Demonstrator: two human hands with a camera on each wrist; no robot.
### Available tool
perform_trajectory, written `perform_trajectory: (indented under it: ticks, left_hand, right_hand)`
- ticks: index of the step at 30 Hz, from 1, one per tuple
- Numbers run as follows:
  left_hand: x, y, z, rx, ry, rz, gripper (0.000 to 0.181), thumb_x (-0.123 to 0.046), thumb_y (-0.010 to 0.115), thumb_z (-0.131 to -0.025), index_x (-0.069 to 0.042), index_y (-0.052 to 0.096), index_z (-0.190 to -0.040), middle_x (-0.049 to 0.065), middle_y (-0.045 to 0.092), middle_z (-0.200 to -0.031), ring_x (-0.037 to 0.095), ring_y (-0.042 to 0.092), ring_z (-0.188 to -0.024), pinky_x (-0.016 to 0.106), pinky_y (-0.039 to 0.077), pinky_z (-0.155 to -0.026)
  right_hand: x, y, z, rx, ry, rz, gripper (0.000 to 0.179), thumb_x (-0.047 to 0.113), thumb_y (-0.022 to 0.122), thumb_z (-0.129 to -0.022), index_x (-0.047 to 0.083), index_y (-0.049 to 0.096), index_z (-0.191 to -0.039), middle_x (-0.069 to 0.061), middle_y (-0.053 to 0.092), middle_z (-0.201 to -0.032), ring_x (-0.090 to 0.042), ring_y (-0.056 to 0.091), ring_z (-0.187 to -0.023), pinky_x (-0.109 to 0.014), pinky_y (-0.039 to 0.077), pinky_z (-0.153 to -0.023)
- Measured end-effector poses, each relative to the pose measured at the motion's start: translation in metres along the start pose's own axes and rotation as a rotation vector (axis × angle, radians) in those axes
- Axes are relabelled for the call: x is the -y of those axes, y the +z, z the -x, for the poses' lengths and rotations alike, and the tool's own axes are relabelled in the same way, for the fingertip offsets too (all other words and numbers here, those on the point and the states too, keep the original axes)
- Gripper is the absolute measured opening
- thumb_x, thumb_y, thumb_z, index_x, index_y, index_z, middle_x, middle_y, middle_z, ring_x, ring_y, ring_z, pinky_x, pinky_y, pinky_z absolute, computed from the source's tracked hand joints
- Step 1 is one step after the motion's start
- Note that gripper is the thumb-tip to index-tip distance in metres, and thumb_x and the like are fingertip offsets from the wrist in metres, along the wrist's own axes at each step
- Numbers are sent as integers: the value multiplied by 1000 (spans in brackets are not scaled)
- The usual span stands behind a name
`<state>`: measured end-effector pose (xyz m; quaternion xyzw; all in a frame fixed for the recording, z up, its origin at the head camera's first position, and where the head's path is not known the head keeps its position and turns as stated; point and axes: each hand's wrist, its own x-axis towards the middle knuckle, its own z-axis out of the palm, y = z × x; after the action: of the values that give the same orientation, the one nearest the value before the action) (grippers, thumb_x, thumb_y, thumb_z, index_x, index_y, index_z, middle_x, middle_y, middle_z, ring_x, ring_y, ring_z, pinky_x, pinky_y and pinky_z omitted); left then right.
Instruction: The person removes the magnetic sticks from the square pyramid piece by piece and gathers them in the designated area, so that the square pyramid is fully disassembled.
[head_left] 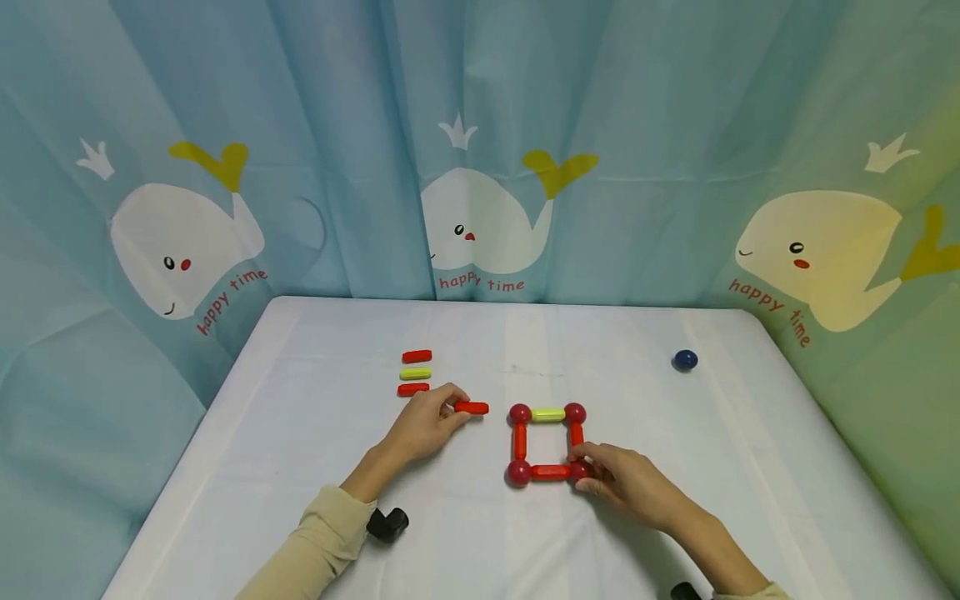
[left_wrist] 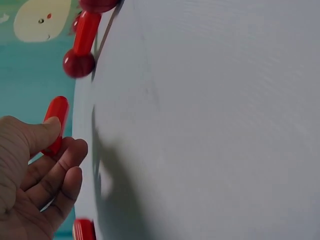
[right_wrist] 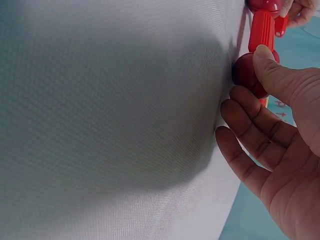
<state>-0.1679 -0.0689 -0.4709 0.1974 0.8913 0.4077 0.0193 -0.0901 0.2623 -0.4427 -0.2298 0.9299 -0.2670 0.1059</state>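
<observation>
My left hand pinches a red stick between thumb and fingers. In the left wrist view that red stick is held up off the table. To its right lies a square frame of red sticks, one yellow-green stick and dark red balls at the corners. My right hand grips the near right corner ball, partly covering it. The right wrist view shows the thumb against this ball, with the other fingers loosely bent beside it.
Left of the square, two loose red sticks and a yellow-green stick lie in a column. A dark blue ball sits at the far right of the white table. Behind hangs a blue curtain with whale prints.
</observation>
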Motion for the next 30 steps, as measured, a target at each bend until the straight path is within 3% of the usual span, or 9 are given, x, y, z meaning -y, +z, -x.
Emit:
perform_trajectory:
  ticks: [7,15,24,30]
  left_hand:
    - [20,-25,19,-73,-31,-8,19,-10,78,-90,-9,71,-108,0,72,-94,9,58,-73,27,49,-70]
    - [40,-43,28,-91,-115,-83,22,-11,79,-90,-5,72,-109,1,70,-87,12,58,-74,29,50,-70]
    - [47,-49,28,-119,-81,-160,20,-10,82,-87,-4,76,-105,-1,67,-80,13,56,-72,30,49,-67]
    - [48,-49,25,-114,-92,-180,19,-9,80,-88,-5,76,-106,-1,65,-78,13,54,-70,29,46,-64]
  right_hand:
    - [-1,0,1,-9,-15,6,32,25,75,-93,13,66,-121,13,50,-79,0,46,-70,-22,42,-61]
    - [-2,1,0,-4,-5,-9,31,24,75,-93,11,67,-121,13,51,-78,-1,46,-69,-22,42,-60]
    - [-1,0,0,0,-3,-17,31,25,74,-94,12,67,-120,12,51,-78,-1,46,-70,-22,42,-61]
    - [0,0,1,-8,-16,-7,31,25,75,-93,13,66,-121,13,51,-79,-1,46,-71,-22,42,-62]
